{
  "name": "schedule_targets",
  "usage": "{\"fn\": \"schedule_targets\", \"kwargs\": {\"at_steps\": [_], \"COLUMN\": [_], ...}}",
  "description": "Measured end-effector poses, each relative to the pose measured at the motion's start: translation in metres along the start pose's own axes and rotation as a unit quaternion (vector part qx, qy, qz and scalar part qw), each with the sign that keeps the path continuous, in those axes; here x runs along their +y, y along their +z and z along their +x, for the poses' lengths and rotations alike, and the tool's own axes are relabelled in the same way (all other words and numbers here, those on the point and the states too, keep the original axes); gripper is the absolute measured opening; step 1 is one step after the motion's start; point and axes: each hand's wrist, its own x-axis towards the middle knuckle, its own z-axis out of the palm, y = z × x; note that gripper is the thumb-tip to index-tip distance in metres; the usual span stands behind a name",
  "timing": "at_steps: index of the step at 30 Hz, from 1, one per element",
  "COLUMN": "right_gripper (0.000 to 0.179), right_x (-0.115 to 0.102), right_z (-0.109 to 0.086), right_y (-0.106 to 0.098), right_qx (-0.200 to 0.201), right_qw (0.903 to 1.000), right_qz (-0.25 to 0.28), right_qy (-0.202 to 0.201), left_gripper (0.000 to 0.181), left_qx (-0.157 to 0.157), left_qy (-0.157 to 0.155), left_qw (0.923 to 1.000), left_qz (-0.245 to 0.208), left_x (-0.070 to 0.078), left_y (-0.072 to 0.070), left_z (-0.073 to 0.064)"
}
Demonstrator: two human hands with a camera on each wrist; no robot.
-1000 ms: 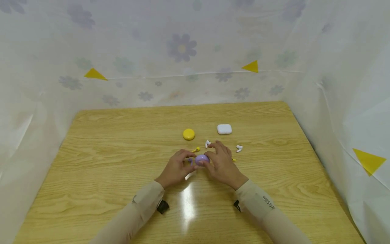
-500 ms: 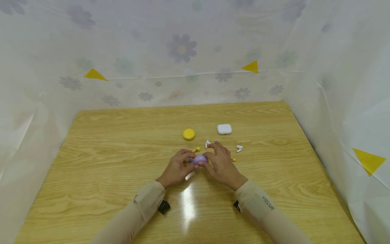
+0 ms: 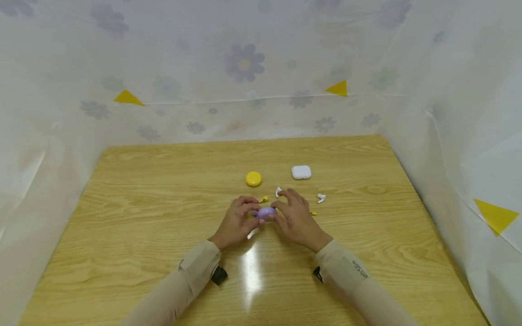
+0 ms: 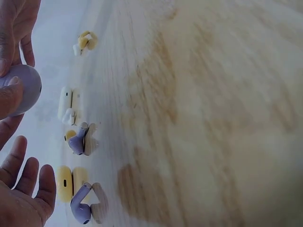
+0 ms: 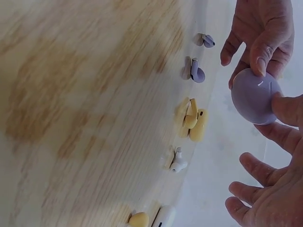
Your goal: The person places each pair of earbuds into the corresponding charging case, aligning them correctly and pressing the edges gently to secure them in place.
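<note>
A glossy, rounded purple earbud case (image 3: 267, 213) is held up between my two hands over the table. My right hand (image 3: 299, 222) pinches it between thumb and index finger, the other fingers spread away. From the opposite side my left hand (image 3: 235, 225) also grips it; in the right wrist view its thumb presses the purple shell (image 5: 253, 97). No gap in the shell shows from these angles. Below the hands, two purple earbuds lie apart on the wood, one earbud (image 4: 81, 208) nearer in the left wrist view, the other earbud (image 4: 78, 142) beyond it.
Behind the hands sit a round yellow case (image 3: 253, 179) and a white case (image 3: 301, 172). Yellow earbuds (image 3: 265, 199) and white earbuds (image 3: 321, 198) lie around the right hand. A patterned sheet (image 3: 244, 117) encloses the wooden table (image 3: 163, 190) at back and sides.
The purple case has shifted slightly left, along with the right fingertips. My left fingers, apart from it at first, have come up against it. The cases and loose earbuds stay put.
</note>
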Motion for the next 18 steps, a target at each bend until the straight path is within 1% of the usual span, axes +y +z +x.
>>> {"fn": "schedule_targets", "kwargs": {"at_steps": [3, 6, 9, 13, 16, 18], "right_gripper": [0.016, 0.015, 0.016, 0.016, 0.016, 0.016], "right_x": [0.001, 0.001, 0.002, 0.003, 0.003, 0.004], "right_z": [0.002, 0.004, 0.006, 0.01, 0.013, 0.015], "right_y": [0.001, 0.001, 0.001, 0.002, 0.002, 0.003], "right_qx": [0.001, 0.004, 0.009, 0.019, 0.021, 0.016], "right_qw": [1.0, 1.0, 0.9999, 0.9997, 0.9996, 0.9997], "right_qz": [0.0, -0.004, -0.012, -0.016, -0.016, -0.016], "right_qy": [-0.001, -0.003, -0.005, -0.008, -0.007, -0.003], "left_gripper": [0.022, 0.023, 0.025, 0.026, 0.027, 0.026], "left_qx": [0.006, 0.017, 0.033, 0.059, 0.067, 0.064], "left_qy": [0.0, 0.012, 0.038, 0.071, 0.068, 0.054], "left_qw": [1.0, 0.9997, 0.9984, 0.9945, 0.9942, 0.9955], "left_qz": [0.002, 0.01, 0.024, 0.049, 0.05, 0.046], "left_x": [0.0, 0.0, -0.001, -0.004, -0.004, -0.003], "left_y": [0.0, 0.0, 0.001, 0.003, 0.004, 0.004], "left_z": [0.001, 0.003, 0.004, 0.005, 0.006, 0.006]}}
